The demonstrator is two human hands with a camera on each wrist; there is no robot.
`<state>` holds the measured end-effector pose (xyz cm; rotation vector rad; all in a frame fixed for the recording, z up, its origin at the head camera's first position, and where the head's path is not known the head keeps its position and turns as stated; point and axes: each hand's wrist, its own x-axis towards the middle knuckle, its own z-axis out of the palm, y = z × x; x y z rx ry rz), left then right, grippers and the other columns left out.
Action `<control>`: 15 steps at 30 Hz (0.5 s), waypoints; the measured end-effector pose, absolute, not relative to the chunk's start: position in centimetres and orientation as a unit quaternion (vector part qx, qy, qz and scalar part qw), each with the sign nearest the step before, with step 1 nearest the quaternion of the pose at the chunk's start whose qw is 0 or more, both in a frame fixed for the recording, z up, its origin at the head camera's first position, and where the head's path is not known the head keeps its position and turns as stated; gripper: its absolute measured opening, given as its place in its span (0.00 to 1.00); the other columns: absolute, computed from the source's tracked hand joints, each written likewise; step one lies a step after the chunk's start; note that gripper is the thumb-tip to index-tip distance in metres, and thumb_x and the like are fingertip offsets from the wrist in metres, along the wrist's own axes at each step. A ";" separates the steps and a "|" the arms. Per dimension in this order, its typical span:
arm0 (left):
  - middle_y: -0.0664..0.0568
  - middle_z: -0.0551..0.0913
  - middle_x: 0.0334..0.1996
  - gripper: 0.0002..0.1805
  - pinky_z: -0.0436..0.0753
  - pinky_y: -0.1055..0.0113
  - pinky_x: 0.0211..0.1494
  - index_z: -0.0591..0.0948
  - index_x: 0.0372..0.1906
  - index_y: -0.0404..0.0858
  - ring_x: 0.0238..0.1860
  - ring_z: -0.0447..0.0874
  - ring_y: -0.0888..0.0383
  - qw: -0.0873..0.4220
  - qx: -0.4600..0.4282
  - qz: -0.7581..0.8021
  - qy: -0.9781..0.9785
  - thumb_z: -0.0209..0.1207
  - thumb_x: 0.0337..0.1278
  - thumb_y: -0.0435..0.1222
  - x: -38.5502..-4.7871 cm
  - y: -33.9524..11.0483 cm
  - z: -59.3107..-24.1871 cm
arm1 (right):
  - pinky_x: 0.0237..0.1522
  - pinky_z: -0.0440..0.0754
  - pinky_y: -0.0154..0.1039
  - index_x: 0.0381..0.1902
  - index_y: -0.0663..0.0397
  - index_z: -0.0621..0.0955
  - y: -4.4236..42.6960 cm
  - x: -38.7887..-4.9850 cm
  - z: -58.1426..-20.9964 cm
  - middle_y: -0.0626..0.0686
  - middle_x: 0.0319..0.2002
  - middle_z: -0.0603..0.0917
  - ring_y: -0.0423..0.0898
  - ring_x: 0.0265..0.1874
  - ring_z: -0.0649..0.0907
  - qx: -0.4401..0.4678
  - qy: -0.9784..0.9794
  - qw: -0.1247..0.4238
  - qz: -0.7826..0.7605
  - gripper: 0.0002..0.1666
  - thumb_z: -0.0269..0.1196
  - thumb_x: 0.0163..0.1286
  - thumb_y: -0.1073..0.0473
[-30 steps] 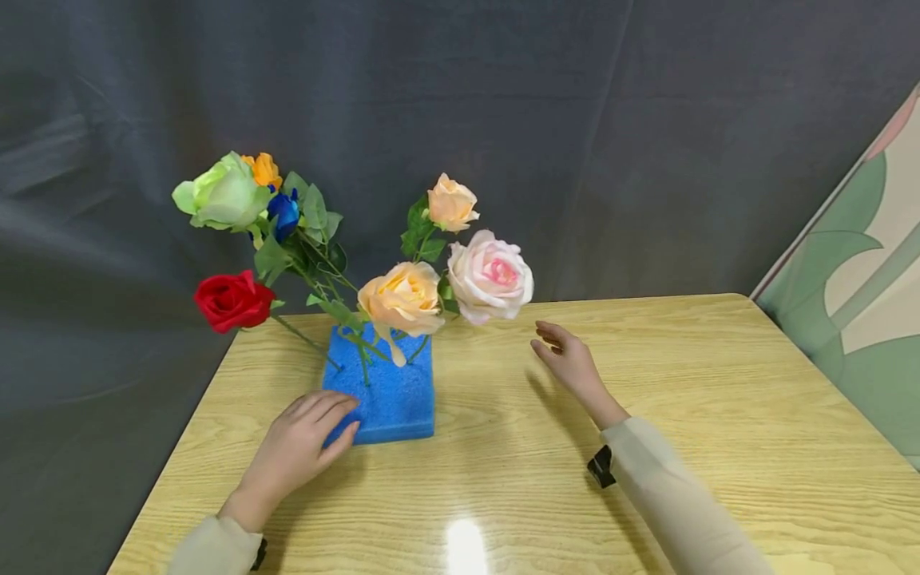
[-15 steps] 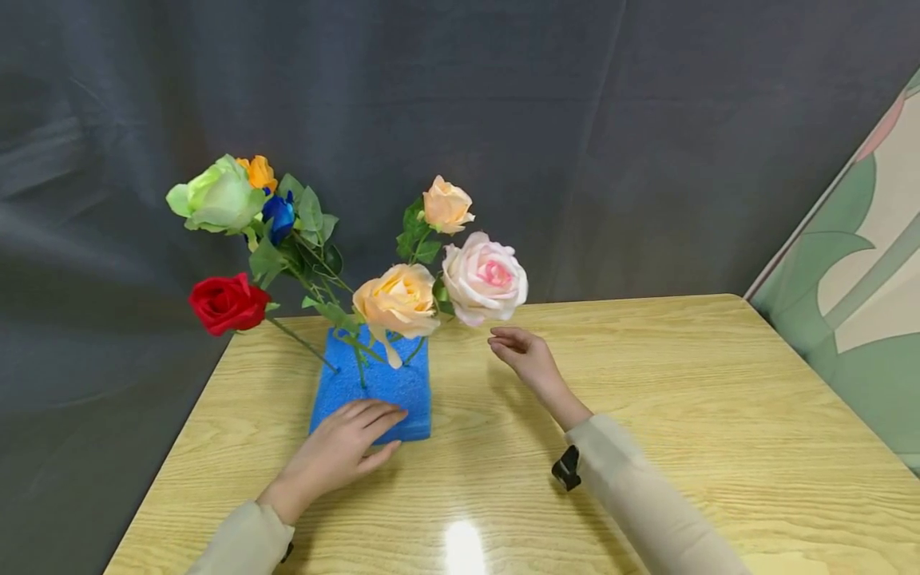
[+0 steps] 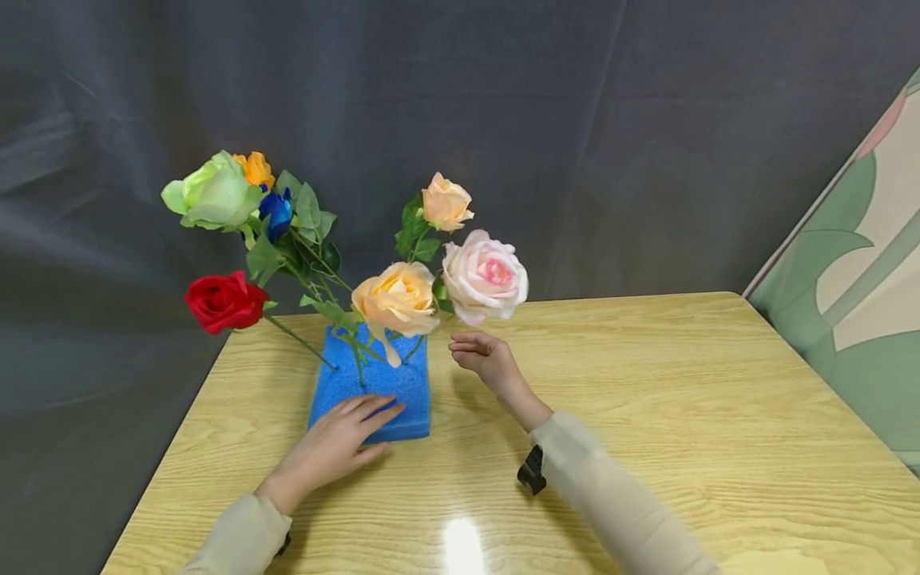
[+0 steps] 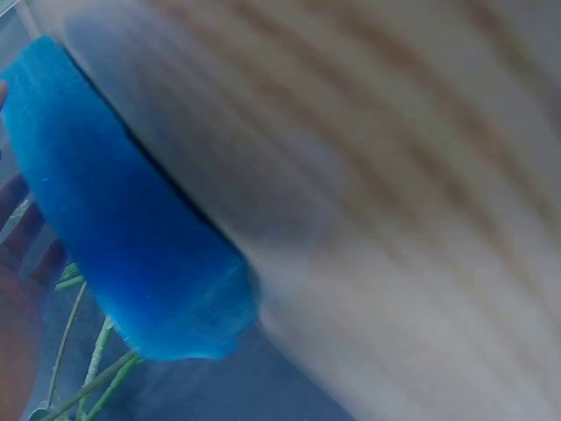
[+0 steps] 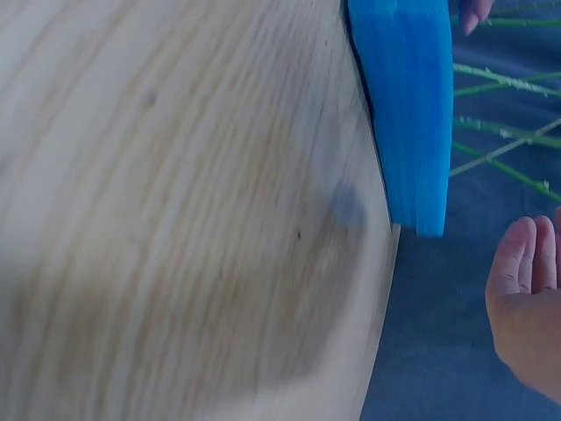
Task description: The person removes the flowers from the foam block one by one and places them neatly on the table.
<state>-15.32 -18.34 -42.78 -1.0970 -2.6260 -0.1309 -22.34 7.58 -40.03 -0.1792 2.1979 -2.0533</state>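
A blue foam block (image 3: pixel 388 411) stands on the wooden table with several artificial roses stuck in it. My left hand (image 3: pixel 334 447) lies over the block's front left part, its fingers extended; whether they press on the foam I cannot tell. Just right of the block hovers my right hand (image 3: pixel 496 371), fingers loosely bent and holding nothing. Above it leans a white-pink rose (image 3: pixel 485 278). A peach rose (image 3: pixel 397 299) rises over the block's back, with a smaller peach rose (image 3: pixel 447 203) behind. To the left are a red rose (image 3: pixel 226 302), a green rose (image 3: pixel 216 192) and a blue rose (image 3: pixel 276 214).
An orange flower (image 3: pixel 255 170) shows behind the green rose. The wooden table (image 3: pixel 683 399) extends to the right of the block. A dark curtain (image 3: pixel 575 144) hangs behind it, and a panel with a leaf pattern (image 3: pixel 862 319) stands at the right.
My right hand has moved left, from the open table toward the foam block's right side. My left hand has shifted right, further over the block's front. The flowers keep their arrangement.
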 end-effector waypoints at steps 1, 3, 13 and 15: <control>0.51 0.78 0.61 0.30 0.76 0.53 0.62 0.75 0.64 0.47 0.60 0.77 0.51 0.139 -0.377 -0.045 -0.915 0.63 0.56 0.49 -15.3 -18.4 -42.9 | 0.52 0.83 0.38 0.56 0.72 0.76 7.3 -22.3 -40.1 0.69 0.52 0.81 0.53 0.50 0.84 -0.061 0.725 0.062 -0.683 0.20 0.57 0.67 0.72; 0.52 0.76 0.63 0.29 0.75 0.52 0.63 0.73 0.65 0.48 0.62 0.75 0.50 0.124 -0.368 -0.046 -0.920 0.61 0.59 0.49 -15.4 -18.4 -43.0 | 0.50 0.83 0.36 0.55 0.71 0.77 6.7 -22.3 -40.1 0.68 0.51 0.82 0.48 0.47 0.85 -0.059 0.719 0.063 -0.690 0.19 0.58 0.66 0.72; 0.51 0.71 0.68 0.28 0.72 0.46 0.65 0.71 0.67 0.50 0.67 0.70 0.47 0.081 -0.357 -0.056 -0.929 0.58 0.63 0.46 -15.9 -18.3 -43.2 | 0.50 0.84 0.45 0.54 0.74 0.76 4.3 -21.8 -39.8 0.71 0.49 0.81 0.38 0.40 0.83 -0.074 0.697 0.048 -0.711 0.19 0.57 0.66 0.73; 0.50 0.70 0.68 0.28 0.72 0.45 0.65 0.71 0.68 0.50 0.67 0.70 0.47 0.077 -0.356 -0.062 -0.929 0.59 0.62 0.45 -16.0 -18.3 -43.2 | 0.50 0.84 0.46 0.53 0.76 0.76 3.9 -21.7 -39.8 0.73 0.49 0.80 0.40 0.40 0.84 -0.080 0.693 0.038 -0.715 0.18 0.56 0.66 0.74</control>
